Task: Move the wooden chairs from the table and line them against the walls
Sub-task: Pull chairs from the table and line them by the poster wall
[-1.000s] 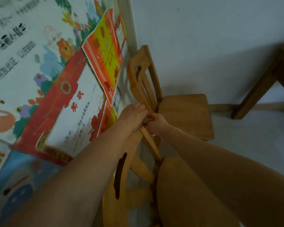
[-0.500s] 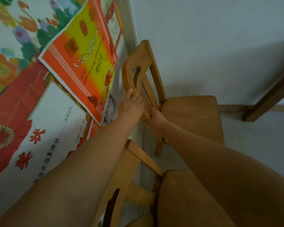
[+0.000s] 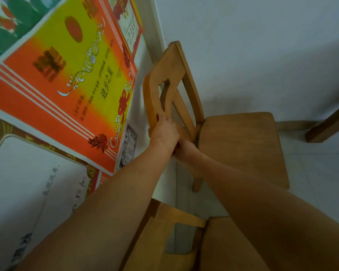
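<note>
A small wooden chair stands in the corner, its backrest against the left wall with the posters. My left hand grips the near end of that backrest's top rail. My right hand holds the same backrest just below and behind the left hand, partly hidden by it. A second wooden chair stands right below me along the same wall, mostly covered by my forearms.
Colourful posters cover the left wall. A white wall with a wooden skirting closes the corner behind the far chair. A dark wooden table leg slants in at the right edge. Pale floor tiles lie to the right.
Both hands left the near chair's backrest and moved forward onto the far chair's backrest. My view has shifted closer to the corner.
</note>
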A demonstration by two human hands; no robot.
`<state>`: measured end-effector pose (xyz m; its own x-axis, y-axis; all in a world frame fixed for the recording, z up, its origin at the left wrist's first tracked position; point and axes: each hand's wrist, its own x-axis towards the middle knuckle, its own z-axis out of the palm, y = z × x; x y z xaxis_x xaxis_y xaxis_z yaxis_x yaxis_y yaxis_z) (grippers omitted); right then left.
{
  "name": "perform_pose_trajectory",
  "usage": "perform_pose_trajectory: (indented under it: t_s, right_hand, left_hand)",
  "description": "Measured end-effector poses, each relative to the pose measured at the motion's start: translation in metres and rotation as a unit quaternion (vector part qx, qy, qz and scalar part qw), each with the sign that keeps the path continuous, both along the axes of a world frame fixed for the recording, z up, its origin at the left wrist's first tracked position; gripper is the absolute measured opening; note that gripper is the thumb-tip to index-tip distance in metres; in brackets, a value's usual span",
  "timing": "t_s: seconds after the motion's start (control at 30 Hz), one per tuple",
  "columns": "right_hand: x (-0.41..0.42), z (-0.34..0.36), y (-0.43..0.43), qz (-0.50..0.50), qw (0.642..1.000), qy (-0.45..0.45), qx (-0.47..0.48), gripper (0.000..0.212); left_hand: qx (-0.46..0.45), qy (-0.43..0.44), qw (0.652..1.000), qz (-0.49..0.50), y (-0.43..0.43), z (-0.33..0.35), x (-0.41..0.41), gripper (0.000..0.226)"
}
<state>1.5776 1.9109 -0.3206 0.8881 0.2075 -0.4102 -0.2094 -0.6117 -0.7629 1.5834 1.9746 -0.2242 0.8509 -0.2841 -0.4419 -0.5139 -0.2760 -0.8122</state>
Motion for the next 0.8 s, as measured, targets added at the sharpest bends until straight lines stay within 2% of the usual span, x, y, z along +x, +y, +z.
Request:
perform_pose_trajectory:
  t_s: [0.1,0.17,0.4,0.6,0.8]
  right_hand:
    - [0.000,-0.007,-0.005,0.003,1.000,-0.009,0.018,0.034]
    - [0.002,-0.004,-0.010,0.047,0.998,-0.037,-0.030,0.040]
    - [-0.007,0.003,-0.016,0.091,0.985,-0.092,-0.116,0.042]
    - [-0.036,0.005,-0.010,0.102,0.980,-0.110,-0.131,0.041]
    - [-0.069,0.005,0.004,0.112,0.979,-0.110,-0.131,0.040]
  left_hand:
    - [0.016,0.045,0.999,-0.017,0.002,-0.003,0.006,0.024]
    - [0.004,0.067,0.997,-0.026,0.003,0.000,0.007,0.022]
    - [-0.046,0.107,0.993,-0.031,0.005,0.007,-0.001,0.030]
    - [-0.065,0.122,0.990,-0.017,0.011,0.014,-0.031,0.027]
    - [-0.080,0.142,0.986,0.046,0.019,0.033,-0.060,0.031]
